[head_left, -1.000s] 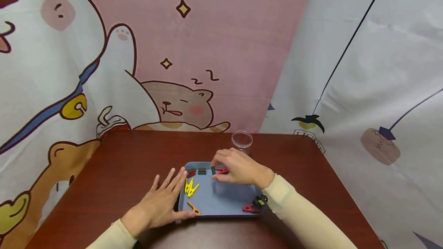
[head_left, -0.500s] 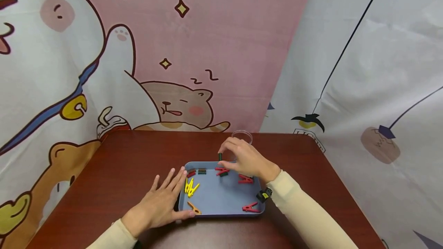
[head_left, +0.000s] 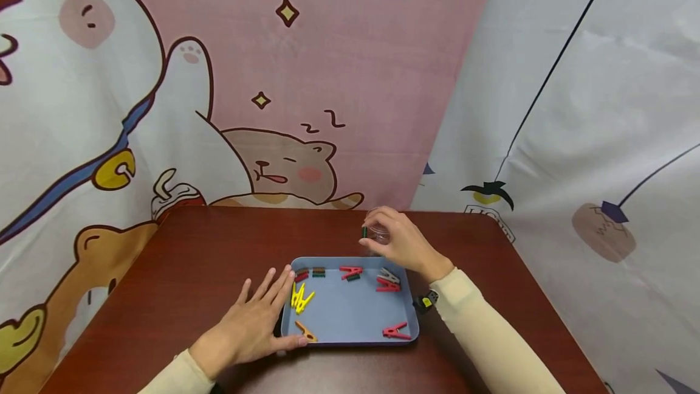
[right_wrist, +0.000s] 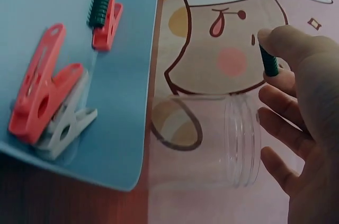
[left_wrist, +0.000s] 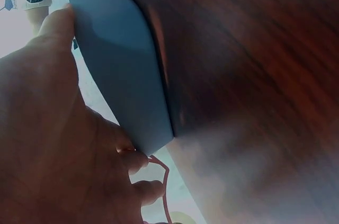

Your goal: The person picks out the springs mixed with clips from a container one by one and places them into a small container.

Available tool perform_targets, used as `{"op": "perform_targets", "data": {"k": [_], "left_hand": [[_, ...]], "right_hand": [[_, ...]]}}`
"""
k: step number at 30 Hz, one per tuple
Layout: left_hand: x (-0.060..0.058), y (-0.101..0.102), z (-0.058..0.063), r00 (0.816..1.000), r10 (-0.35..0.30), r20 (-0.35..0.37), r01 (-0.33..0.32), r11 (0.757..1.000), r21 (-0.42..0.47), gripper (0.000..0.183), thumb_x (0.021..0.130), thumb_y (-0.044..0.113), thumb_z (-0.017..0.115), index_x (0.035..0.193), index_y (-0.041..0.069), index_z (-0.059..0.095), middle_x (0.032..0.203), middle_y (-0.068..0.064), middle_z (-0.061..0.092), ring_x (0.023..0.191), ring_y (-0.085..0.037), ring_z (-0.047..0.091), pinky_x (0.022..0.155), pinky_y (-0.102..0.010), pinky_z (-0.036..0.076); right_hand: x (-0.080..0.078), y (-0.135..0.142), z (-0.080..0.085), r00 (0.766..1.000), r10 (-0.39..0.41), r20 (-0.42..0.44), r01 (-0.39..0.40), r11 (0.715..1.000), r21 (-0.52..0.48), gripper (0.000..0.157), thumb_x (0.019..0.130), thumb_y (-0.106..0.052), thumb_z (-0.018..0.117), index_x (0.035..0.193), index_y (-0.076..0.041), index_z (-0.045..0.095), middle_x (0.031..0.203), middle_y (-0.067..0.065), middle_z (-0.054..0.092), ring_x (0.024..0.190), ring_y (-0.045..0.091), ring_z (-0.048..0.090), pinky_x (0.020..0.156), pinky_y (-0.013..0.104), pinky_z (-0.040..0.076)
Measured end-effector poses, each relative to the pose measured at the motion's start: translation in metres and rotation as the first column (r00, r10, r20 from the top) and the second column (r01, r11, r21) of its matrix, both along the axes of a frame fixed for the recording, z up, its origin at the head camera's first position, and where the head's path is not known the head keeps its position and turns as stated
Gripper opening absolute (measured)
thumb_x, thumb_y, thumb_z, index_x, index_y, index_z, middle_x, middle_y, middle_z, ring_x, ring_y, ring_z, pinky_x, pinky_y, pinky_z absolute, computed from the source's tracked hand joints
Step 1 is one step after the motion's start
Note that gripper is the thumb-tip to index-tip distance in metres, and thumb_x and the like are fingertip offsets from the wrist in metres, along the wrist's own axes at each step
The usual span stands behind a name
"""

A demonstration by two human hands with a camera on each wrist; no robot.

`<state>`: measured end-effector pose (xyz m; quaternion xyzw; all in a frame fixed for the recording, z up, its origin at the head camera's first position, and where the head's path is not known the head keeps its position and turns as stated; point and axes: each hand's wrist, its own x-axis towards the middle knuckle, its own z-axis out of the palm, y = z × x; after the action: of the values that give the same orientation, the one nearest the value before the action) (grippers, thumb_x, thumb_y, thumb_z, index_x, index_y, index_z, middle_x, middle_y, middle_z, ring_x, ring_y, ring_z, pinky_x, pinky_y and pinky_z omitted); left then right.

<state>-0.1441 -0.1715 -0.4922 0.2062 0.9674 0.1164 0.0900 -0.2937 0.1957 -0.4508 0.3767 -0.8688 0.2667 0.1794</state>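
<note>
My right hand [head_left: 401, 242] pinches a small dark green spring [right_wrist: 269, 62] between thumb and index finger. In the head view that hand is behind the tray, at the clear jar [head_left: 378, 237], which it partly hides. The right wrist view shows the spring beside the open mouth of the jar [right_wrist: 201, 142], outside it. My left hand [head_left: 254, 324] rests with spread fingers along the left edge of the blue tray [head_left: 355, 339], its thumb on the near rim. In the left wrist view the hand [left_wrist: 58, 118] touches the tray wall [left_wrist: 116, 49].
Inside the tray lie red clips [head_left: 396, 331], a grey clip [head_left: 389, 274], yellow clips [head_left: 302, 298], an orange clip [head_left: 306, 331] and several more springs [head_left: 319, 272]. The tray stands on a dark wooden table [head_left: 219, 248] before a printed cloth [head_left: 350, 78].
My right hand has lifted the spring from the tray's back part and carried it back and right to the jar. My left hand has stayed in place.
</note>
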Motion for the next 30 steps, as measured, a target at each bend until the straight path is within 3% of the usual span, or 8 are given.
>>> {"op": "perform_targets", "data": {"k": [6, 13, 21, 30], "left_hand": [[0.003, -0.001, -0.003, 1.0, -0.005, -0.002, 0.005, 1.0, 0.01, 0.138, 0.092, 0.103, 0.058, 0.189, 0.012, 0.019, 0.199, -0.006, 0.011, 0.184, -0.044, 0.018, 0.138, -0.087, 0.019], [0.002, -0.001, -0.002, 1.0, -0.002, -0.009, 0.002, 1.0, 0.012, 0.137, 0.093, 0.101, 0.061, 0.189, 0.013, 0.018, 0.199, -0.006, 0.011, 0.184, -0.044, 0.018, 0.138, -0.086, 0.02], [0.0, -0.001, -0.001, 1.0, 0.004, -0.002, -0.004, 1.0, 0.011, 0.137, 0.093, 0.101, 0.06, 0.189, 0.013, 0.017, 0.199, -0.006, 0.01, 0.184, -0.044, 0.018, 0.138, -0.086, 0.02], [0.001, -0.001, -0.002, 1.0, -0.001, -0.003, 0.001, 1.0, 0.018, 0.138, 0.093, 0.102, 0.06, 0.189, 0.013, 0.017, 0.199, -0.006, 0.01, 0.184, -0.044, 0.018, 0.138, -0.087, 0.019]], "right_hand": [[-0.01, 0.011, -0.006, 0.997, -0.057, 0.048, 0.059, 0.997, -0.047, 0.033, 0.098, -0.02, 0.098, 0.125, -0.01, 0.082, 0.136, 0.006, 0.079, 0.123, 0.024, 0.079, 0.093, 0.042, 0.073], [-0.025, 0.021, -0.01, 0.989, -0.124, 0.075, 0.13, 0.988, -0.082, 0.032, 0.102, -0.027, 0.095, 0.125, -0.009, 0.082, 0.145, 0.012, 0.079, 0.136, 0.034, 0.078, 0.115, 0.058, 0.065], [-0.033, 0.028, -0.016, 0.973, -0.17, 0.156, 0.188, 0.977, -0.104, 0.033, 0.104, -0.032, 0.092, 0.127, -0.011, 0.081, 0.155, 0.012, 0.078, 0.146, 0.037, 0.074, 0.124, 0.064, 0.059], [-0.03, 0.03, -0.019, 0.963, -0.181, 0.2, 0.211, 0.967, -0.143, 0.034, 0.103, -0.033, 0.093, 0.128, -0.012, 0.081, 0.156, 0.012, 0.078, 0.149, 0.038, 0.073, 0.125, 0.065, 0.057]]}}
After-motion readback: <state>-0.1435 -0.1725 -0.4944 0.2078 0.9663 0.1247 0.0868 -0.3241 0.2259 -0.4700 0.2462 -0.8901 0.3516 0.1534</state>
